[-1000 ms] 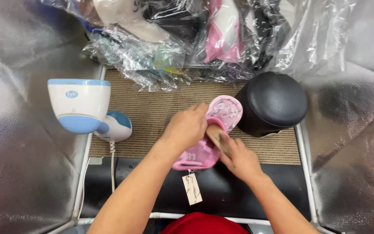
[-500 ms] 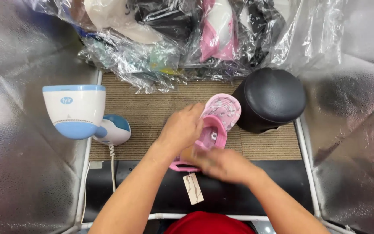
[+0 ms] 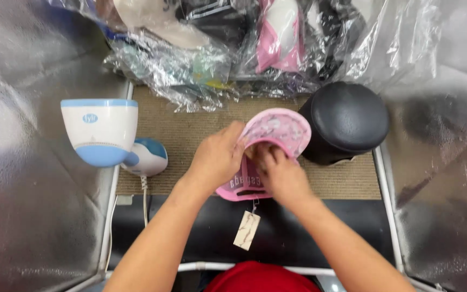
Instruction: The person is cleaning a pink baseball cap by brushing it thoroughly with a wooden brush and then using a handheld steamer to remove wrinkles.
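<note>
Both forearms reach in from the near edge and meet at the middle of the mat. The left hand (image 3: pixel 220 157) grips the left side of a pink cap (image 3: pixel 268 146); the right hand (image 3: pixel 279 173) pushes its fingers inside. A paper tag (image 3: pixel 246 230) dangles below. Clear plastic bags (image 3: pixel 201 59) holding garments lie along the far side.

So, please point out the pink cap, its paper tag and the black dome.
pink cap (image 3: pixel 279 128), head view, on the patterned brim.
paper tag (image 3: pixel 246 231), head view, middle of the card.
black dome (image 3: pixel 349 116), head view, on its rounded top.
</note>
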